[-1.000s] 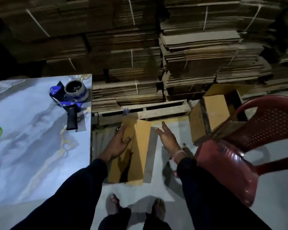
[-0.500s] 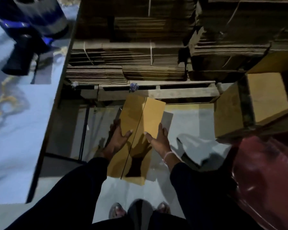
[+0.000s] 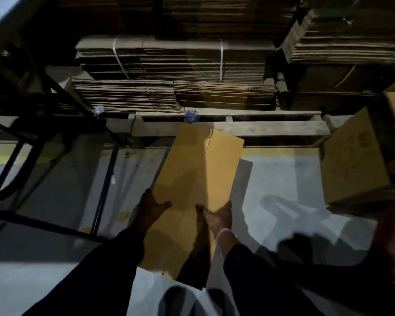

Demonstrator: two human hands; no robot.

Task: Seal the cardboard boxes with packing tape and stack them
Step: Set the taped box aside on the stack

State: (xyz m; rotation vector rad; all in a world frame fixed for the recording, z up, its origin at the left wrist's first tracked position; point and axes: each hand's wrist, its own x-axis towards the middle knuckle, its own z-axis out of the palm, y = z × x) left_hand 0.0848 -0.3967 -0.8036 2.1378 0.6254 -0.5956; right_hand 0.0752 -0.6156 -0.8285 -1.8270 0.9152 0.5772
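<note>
A person in dark sleeves holds a flattened cardboard box point(image 3: 198, 176) above a pale floor point(image 3: 283, 179), left hand point(image 3: 152, 207) gripping its left edge and right hand point(image 3: 218, 216) its right edge, thumbs on top. The box's far end points toward a wooden pallet point(image 3: 260, 130) loaded with strapped bundles of flat cardboard point(image 3: 169, 71); an assembled box point(image 3: 354, 160) sits at right
</note>
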